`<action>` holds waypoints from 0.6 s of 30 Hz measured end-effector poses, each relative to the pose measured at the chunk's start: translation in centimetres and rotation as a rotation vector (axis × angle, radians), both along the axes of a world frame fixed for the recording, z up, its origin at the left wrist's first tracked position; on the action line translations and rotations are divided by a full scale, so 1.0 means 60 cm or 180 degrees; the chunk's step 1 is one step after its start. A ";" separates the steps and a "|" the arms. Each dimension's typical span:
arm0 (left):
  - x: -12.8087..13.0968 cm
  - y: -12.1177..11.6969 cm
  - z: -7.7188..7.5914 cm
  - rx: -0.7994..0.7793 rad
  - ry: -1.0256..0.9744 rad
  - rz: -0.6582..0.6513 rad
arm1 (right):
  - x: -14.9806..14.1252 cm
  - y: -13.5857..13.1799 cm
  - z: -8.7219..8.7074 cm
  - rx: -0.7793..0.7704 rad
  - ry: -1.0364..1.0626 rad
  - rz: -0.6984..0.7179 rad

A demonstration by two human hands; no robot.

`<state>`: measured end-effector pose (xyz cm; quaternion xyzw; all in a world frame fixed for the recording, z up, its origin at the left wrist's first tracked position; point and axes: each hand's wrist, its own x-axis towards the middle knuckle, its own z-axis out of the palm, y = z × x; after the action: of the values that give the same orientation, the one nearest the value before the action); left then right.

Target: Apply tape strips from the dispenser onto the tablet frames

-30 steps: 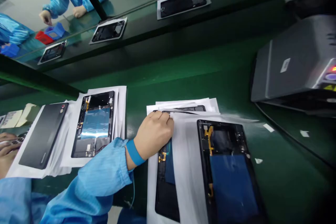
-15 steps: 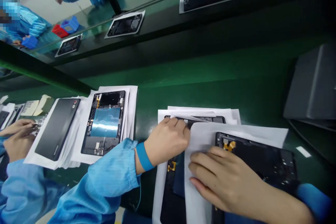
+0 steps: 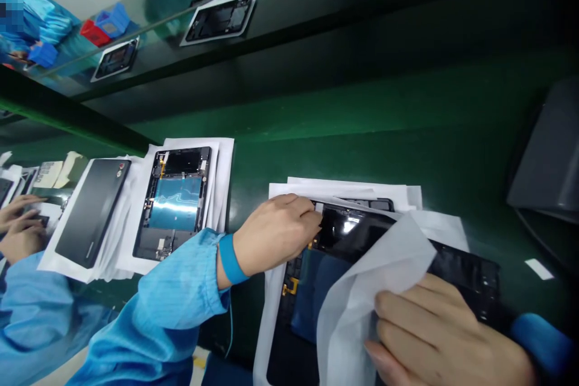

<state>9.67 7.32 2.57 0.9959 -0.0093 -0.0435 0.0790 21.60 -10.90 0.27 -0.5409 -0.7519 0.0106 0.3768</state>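
Near the middle, my left hand (image 3: 280, 232), with a blue wrist strap, is closed at the upper edge of an opened tablet (image 3: 294, 319). What its fingertips pinch is hidden. My right hand (image 3: 434, 325) grips a thin white sheet (image 3: 362, 289), which is folded up and curling over the tablet's right part. Another opened tablet (image 3: 470, 271) shows its dark end behind my right hand, partly covered by the hand and the sheet. White papers (image 3: 353, 186) stick out beyond the tablet's top edge.
To the left lie an opened tablet with a blue film (image 3: 176, 202) and a closed dark tablet (image 3: 93, 214), both on paper stacks. A co-worker's hands (image 3: 22, 229) are at far left. Opened tablets (image 3: 219, 19) rest on the raised shelf. A dark box (image 3: 549, 151) stands at right.
My right hand has gripped the white sheet and pulled it back to the right, baring more of the tablet's upper part. My left hand stays at the tablet's edge. The view has shifted slightly.
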 end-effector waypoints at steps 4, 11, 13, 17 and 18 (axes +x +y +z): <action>0.003 -0.012 0.009 0.0533 0.0102 -0.0127 | -0.004 0.002 -0.007 0.0246 0.0182 -0.0019; 0.009 -0.026 0.015 0.0791 0.0171 -0.0304 | -0.006 0.010 -0.007 0.0188 0.0160 -0.0009; 0.010 -0.026 0.015 0.0778 0.0163 -0.0311 | -0.006 0.010 -0.007 0.0198 0.0136 -0.0023; 0.011 -0.029 0.015 0.0800 0.0123 -0.0371 | -0.008 0.010 -0.007 0.0196 0.0101 -0.0052; 0.011 -0.030 0.014 0.0816 0.0087 -0.0384 | -0.008 0.010 -0.006 0.0180 0.0093 -0.0062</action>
<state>10.32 5.53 3.40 0.9948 -0.0625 -0.0625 -0.0515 21.13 -10.31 -0.11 -0.5371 -0.7410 -0.0063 0.4029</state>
